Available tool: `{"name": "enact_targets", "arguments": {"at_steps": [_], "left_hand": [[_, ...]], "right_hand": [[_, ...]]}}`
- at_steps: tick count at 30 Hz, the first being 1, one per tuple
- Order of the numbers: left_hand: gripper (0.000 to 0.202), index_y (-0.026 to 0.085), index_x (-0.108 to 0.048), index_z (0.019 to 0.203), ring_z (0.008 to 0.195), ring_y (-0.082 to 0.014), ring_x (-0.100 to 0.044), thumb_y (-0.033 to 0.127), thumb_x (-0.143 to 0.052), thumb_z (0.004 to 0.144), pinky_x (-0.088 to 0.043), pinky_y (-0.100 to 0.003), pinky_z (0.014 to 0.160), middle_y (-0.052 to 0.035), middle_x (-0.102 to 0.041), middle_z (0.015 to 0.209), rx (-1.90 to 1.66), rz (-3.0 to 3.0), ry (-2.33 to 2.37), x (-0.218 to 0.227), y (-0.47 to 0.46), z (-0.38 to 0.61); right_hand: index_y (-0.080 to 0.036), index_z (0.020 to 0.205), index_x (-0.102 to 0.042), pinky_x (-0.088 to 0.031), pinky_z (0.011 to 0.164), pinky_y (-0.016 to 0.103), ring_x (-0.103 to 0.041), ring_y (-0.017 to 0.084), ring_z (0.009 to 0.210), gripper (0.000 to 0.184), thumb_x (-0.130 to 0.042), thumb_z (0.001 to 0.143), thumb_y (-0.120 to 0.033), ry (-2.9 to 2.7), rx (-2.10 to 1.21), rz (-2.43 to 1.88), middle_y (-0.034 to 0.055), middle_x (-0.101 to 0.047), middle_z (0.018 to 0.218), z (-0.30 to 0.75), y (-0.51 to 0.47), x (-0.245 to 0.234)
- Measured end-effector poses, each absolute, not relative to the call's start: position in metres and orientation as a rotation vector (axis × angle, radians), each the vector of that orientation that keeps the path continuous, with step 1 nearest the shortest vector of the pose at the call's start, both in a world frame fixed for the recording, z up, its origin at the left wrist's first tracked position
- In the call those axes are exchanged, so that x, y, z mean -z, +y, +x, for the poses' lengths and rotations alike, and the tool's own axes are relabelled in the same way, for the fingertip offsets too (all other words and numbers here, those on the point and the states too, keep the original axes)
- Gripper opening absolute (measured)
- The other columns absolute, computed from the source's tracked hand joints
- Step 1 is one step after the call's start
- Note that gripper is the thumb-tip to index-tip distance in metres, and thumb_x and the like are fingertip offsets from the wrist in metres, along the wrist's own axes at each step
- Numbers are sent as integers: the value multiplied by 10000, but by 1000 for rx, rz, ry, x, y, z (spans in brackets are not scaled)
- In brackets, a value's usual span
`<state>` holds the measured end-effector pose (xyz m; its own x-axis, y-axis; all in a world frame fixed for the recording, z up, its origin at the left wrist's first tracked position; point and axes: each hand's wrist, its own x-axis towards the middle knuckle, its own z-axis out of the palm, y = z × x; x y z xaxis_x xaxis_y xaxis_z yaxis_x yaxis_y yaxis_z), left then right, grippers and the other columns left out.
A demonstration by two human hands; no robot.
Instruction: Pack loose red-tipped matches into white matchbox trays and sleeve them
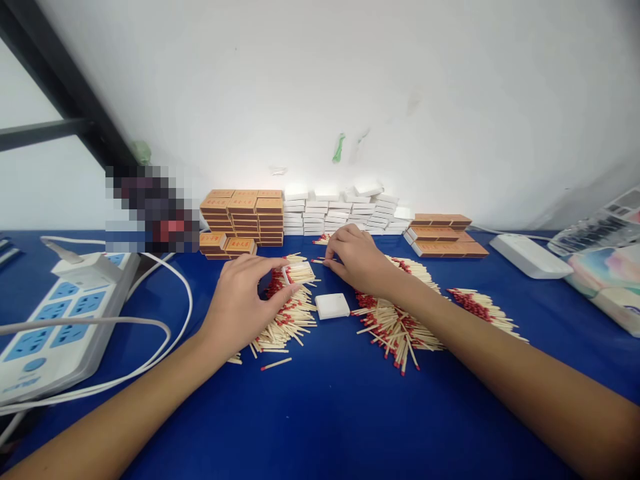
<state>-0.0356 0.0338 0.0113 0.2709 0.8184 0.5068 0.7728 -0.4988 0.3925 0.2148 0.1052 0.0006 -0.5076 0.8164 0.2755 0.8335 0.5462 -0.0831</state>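
Note:
My left hand [239, 299] grips a small white matchbox tray [299, 272] filled with matches, thumb and fingers on its near and far sides. My right hand [356, 257] is pinched on a few matches at the tray's right edge. Both hands rest over piles of loose red-tipped matches [284, 319] on the blue table [340, 413]. A second pile of matches [395, 320] lies under my right wrist. An empty white tray [333, 305] sits between the piles.
Stacked orange matchbox sleeves [244, 217], white inner trays [340, 210] and more sleeves [443, 235] line the wall. A white power strip with cables [55, 320] lies at left. A white device [530, 256] and packets [607, 280] sit at right. Another match pile [483, 308] lies right.

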Motion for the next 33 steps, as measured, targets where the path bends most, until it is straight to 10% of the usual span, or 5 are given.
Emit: {"name": "enact_targets", "arguments": {"at_steps": [33], "left_hand": [[352, 233, -770, 1157, 1044, -282, -718, 464, -802, 893, -530, -456, 986, -54, -811, 1065, -1040, 2452, 1538, -10, 32, -35]], "right_hand": [[-202, 926, -704, -439, 1003, 444, -528, 306, 1129, 63, -667, 963, -238, -2453, -3, -1272, 122, -676, 1057, 230, 120, 2]]}}
